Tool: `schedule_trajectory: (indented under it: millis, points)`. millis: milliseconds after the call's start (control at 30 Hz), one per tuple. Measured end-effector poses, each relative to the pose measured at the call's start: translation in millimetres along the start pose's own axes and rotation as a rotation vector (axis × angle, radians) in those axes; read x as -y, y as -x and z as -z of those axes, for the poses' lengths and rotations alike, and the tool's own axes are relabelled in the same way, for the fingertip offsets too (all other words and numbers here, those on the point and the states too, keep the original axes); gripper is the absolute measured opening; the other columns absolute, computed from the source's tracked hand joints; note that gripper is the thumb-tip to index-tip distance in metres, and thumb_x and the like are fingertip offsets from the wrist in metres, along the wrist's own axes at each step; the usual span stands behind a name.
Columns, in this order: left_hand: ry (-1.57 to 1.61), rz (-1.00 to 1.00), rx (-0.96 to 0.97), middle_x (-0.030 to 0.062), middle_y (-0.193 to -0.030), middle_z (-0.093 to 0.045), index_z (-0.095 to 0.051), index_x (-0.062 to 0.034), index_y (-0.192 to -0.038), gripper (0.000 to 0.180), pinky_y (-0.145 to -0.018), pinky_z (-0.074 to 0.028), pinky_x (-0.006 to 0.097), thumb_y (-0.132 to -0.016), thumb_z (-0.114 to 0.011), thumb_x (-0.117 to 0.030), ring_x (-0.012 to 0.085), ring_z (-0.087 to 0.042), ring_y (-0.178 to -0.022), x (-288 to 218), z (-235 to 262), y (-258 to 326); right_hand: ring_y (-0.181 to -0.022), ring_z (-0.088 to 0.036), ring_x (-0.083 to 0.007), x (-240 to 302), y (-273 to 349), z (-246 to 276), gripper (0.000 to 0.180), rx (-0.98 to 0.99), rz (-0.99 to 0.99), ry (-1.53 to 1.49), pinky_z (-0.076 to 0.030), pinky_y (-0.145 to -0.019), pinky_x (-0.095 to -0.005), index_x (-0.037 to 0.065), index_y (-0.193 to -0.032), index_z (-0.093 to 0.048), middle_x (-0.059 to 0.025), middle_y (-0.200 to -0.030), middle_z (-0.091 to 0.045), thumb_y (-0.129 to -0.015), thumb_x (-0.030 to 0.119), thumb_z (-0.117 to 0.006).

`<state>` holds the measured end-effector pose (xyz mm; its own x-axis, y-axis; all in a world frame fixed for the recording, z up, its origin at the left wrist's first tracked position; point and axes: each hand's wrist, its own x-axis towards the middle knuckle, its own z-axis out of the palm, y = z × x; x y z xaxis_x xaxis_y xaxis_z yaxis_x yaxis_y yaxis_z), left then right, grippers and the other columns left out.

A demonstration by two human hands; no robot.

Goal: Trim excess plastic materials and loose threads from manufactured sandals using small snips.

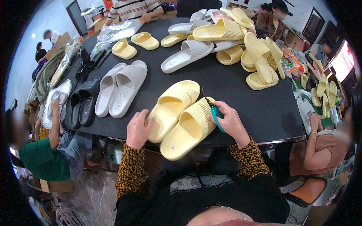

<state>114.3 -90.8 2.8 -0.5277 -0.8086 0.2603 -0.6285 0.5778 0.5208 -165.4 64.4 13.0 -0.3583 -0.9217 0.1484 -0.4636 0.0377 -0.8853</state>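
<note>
Two pale yellow slide slippers lie side by side in front of me at the table's near edge: the left slipper and the right slipper, whose heel juts past the edge. My right hand grips scissors with teal handles and dark blades, which point up and left beside the right slipper's toe. My left hand is at the outer side of the left slipper, thumb and fingers apart and slightly blurred. Whether it touches the slipper is hard to tell.
Left of me lie a grey slipper pair and a black pair on the dark table. A pile of yellow and grey slippers fills the far right. Clear plastic bags lie far left. Several people work around the table.
</note>
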Motion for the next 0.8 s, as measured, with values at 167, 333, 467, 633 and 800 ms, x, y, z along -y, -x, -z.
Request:
schedule_trajectory:
  millis: [167,333,467,633,800]
  points:
    - [0.097,-0.012,0.012,0.0154,-0.082,-0.059,-0.058,0.0006,-0.105,0.028,-0.064,-0.048,0.037,-0.083,-0.064,-0.015,0.0288,-0.059,-0.07,-16,3,37,-0.076,-0.054,-0.0078,5,4,8,0.051,0.003,0.047,0.05,-0.047,-0.069,-0.0249,-0.003,-0.119,-0.054,-0.0045,-0.084,-0.062,-0.078,0.017,-0.077]
    - [0.37,0.196,-0.024,0.0132,-0.072,-0.06,-0.06,0.0027,-0.095,0.017,-0.058,-0.046,0.03,-0.083,-0.064,-0.009,0.0154,-0.057,-0.061,-19,-4,72,-0.074,-0.052,-0.0059,15,15,23,0.051,0.044,0.037,0.054,-0.046,-0.066,-0.0232,-0.003,-0.118,-0.055,-0.0024,-0.08,-0.06,-0.077,0.018,-0.078]
    - [0.471,0.273,-0.082,0.008,-0.075,-0.063,-0.059,0.0053,-0.095,0.019,-0.059,-0.048,0.027,-0.085,-0.064,-0.01,0.0128,-0.058,-0.064,-8,-15,93,-0.077,-0.067,-0.0235,18,18,28,0.047,0.018,0.107,0.074,-0.05,-0.068,-0.0331,0.002,-0.117,-0.055,-0.017,-0.084,-0.065,-0.08,0.024,-0.074]
    - [0.735,0.523,0.207,0.0047,-0.078,-0.063,-0.059,0.0037,-0.101,0.019,-0.049,-0.045,0.02,-0.092,-0.056,-0.012,0.0083,-0.057,-0.057,-14,-10,98,-0.08,-0.067,-0.0261,18,23,38,0.048,-0.028,0.062,0.101,-0.051,-0.07,-0.0331,0.001,-0.116,-0.055,-0.0176,-0.088,-0.065,-0.079,0.024,-0.075]
    - [1.162,0.601,0.286,0.0089,-0.08,-0.064,-0.055,0.0038,-0.1,0.016,-0.05,-0.048,0.022,-0.092,-0.055,-0.01,0.0124,-0.06,-0.058,-11,-15,98,-0.071,-0.049,-0.0045,10,29,54,0.049,-0.177,0.046,0.039,-0.044,-0.066,-0.0209,-0.002,-0.117,-0.055,0.0005,-0.08,-0.058,-0.076,0.011,-0.078]
